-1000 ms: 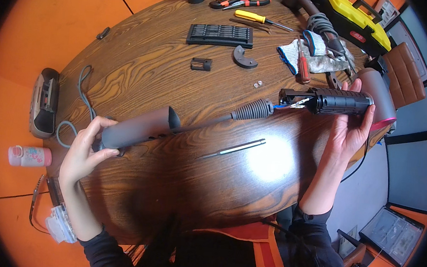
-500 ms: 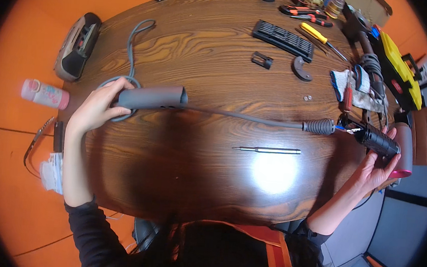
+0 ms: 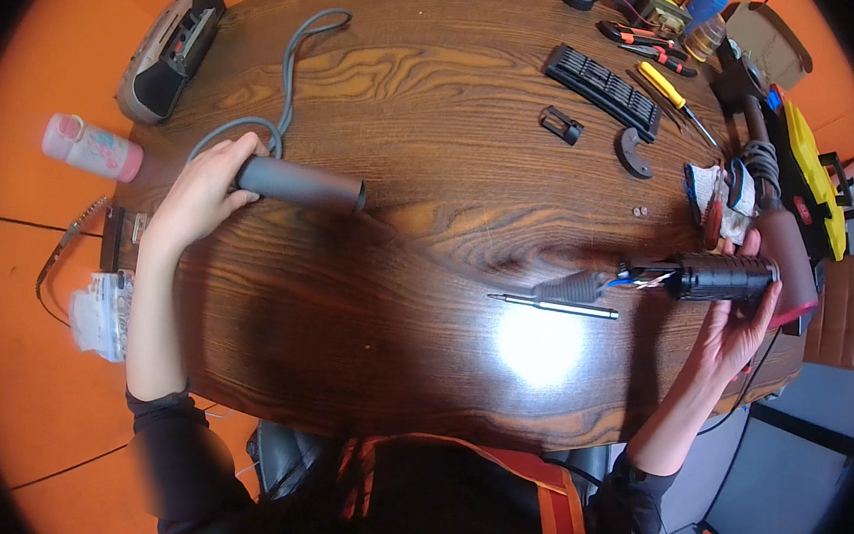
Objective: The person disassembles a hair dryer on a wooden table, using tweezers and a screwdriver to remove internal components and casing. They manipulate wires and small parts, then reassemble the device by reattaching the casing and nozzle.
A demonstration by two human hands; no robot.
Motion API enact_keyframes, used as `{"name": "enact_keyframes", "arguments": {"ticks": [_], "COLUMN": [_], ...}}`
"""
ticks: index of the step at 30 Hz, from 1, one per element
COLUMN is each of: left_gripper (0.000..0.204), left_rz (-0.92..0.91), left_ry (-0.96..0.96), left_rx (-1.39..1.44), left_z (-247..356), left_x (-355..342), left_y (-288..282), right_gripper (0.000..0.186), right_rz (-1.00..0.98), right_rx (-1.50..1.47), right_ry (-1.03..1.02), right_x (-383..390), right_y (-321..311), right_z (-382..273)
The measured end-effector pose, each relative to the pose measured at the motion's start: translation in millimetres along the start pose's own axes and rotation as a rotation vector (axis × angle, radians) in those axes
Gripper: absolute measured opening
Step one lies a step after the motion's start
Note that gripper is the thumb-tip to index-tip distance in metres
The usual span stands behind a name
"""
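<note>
My left hand is closed round a grey hollow tube over the left half of the table, beside a looped grey cable. My right hand grips a black cylindrical inner assembly with exposed wires at its left end, attached to a grey dryer-like head with a pink rim. A ribbed grey cable sleeve, blurred, hangs from those wires. Just below it lies a thin pen-like screwdriver.
The wooden table holds a bit case, small black parts, a curved piece, pliers, screwdrivers, gloves and a yellow-black toolbox. A radio and pink bottle stand at left.
The view has swung, shifting the table contents. Between half a second ago and now, the ribbed sleeve has moved left and down, blurring, while both hands keep their grips.
</note>
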State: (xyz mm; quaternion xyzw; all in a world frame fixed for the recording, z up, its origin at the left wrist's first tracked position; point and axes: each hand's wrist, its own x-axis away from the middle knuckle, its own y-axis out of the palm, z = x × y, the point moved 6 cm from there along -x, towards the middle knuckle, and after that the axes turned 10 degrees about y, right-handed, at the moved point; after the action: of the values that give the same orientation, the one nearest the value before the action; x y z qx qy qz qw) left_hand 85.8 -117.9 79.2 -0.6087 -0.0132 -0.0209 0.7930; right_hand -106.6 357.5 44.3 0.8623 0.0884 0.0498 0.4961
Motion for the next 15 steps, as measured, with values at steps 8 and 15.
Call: {"name": "enact_keyframes", "arguments": {"ticks": [8,15], "left_gripper": [0.043,0.033], "left_rz": [0.160,0.228], "left_ry": [0.020,-0.002], "left_rx": [-0.048,-0.171], "left_z": [12.1,13.5], "left_x": [32.7,47.9], "left_y": [19.5,44.7], "right_gripper": [0.036,0.036], "right_rz": [-0.124,-0.139], "right_rx": [0.461,0.760], "right_ry": [0.470,0.654], "right_x": [-10.0,-22.6], "right_y": [87.4,109.2], "right_z": [84.2,177.6]}}
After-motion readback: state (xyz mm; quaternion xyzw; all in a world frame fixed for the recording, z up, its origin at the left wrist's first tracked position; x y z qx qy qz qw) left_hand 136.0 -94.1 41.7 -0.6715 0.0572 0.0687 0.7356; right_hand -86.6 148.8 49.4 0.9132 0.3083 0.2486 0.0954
